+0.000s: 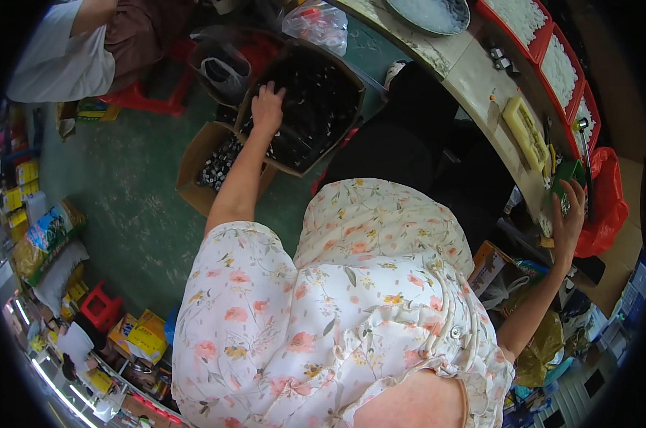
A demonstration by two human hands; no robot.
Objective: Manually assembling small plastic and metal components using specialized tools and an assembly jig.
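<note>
My left hand (268, 107) reaches down into a large cardboard box (295, 168) lined with black plastic and full of small dark parts (319, 107). Its fingers dip into the parts at the box's left rim, and I cannot tell whether they grip any. My right hand (569, 214) lies spread against the edge of the workbench (473, 71), its fingertips touching a green object (570, 172). My flowered shirt and dark trousers fill the middle of the view.
A smaller cardboard box (193, 167) of small parts stands left of the big one on the green floor. Another person (59, 57) sits at the top left by a red stool (148, 100). Red trays (560, 65) of white pieces, a cream block (524, 128) and a red bag (610, 200) lie at the bench.
</note>
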